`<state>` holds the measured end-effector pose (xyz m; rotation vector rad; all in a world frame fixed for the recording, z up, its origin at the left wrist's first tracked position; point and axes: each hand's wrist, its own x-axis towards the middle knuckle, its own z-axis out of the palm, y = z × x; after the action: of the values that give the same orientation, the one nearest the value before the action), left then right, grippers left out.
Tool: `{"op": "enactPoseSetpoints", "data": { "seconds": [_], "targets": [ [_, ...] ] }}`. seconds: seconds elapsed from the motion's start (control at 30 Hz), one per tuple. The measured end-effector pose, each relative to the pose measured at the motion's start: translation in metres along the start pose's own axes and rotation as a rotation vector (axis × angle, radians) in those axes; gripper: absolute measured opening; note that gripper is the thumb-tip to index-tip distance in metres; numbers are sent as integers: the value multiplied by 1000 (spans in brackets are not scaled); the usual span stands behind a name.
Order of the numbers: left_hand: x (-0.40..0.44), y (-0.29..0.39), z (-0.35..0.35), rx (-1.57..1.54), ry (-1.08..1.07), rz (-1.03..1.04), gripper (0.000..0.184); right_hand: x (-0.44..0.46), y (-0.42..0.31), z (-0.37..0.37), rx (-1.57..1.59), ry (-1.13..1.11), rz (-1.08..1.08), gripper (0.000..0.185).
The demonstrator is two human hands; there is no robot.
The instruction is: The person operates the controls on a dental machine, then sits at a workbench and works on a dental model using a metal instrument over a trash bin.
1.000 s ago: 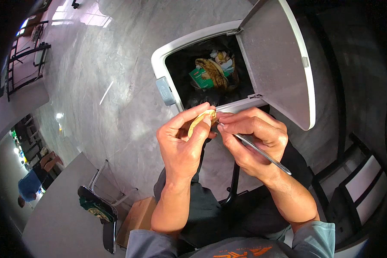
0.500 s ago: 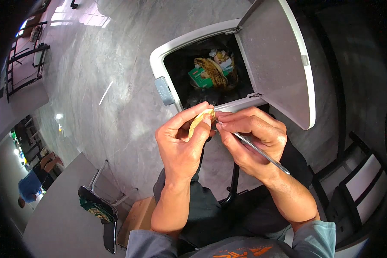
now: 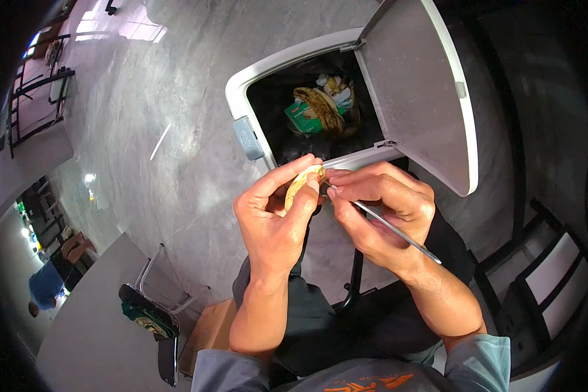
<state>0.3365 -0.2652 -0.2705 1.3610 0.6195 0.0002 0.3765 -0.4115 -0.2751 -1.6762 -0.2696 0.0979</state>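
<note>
My left hand (image 3: 271, 222) is closed around a pale yellow, curved piece (image 3: 295, 189) that looks like fruit or vegetable, though its kind is unclear. Its upper end shows between my thumb and fingers. My right hand (image 3: 392, 206) pinches a slim metal tool (image 3: 398, 230), with the shaft slanting down toward my right wrist. The tool's tip is by the upper end of the yellow piece; whether it touches cannot be made out. Both hands are just in front of an open white bin (image 3: 238, 91), close to its near rim.
Inside the bin lie a green box (image 3: 300, 119) and brown-spotted peel (image 3: 323, 108). Its lid (image 3: 418, 98) stands raised on the right. A cardboard box (image 3: 209, 326) and a chair (image 3: 166, 356) are at left, another chair (image 3: 549, 268) at right. A person (image 3: 46, 285) is far left.
Both hands have barely moved and keep the same holds. The view has shifted very slightly.
</note>
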Motion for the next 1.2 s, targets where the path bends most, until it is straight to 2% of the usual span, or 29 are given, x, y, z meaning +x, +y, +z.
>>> {"op": "enactPoseSetpoints", "data": {
  "seconds": [0.6,0.9,1.2],
  "targets": [
    [0,-1,-3,22,-19,23,26,1,-1,0,-2,-9,3,16],
    [0,1,-2,29,-7,23,30,2,0,-7,62,-106,54,14],
    [1,0,-4,40,-20,34,28,2,0,-2,75,-32,78,12]
  ]
}}
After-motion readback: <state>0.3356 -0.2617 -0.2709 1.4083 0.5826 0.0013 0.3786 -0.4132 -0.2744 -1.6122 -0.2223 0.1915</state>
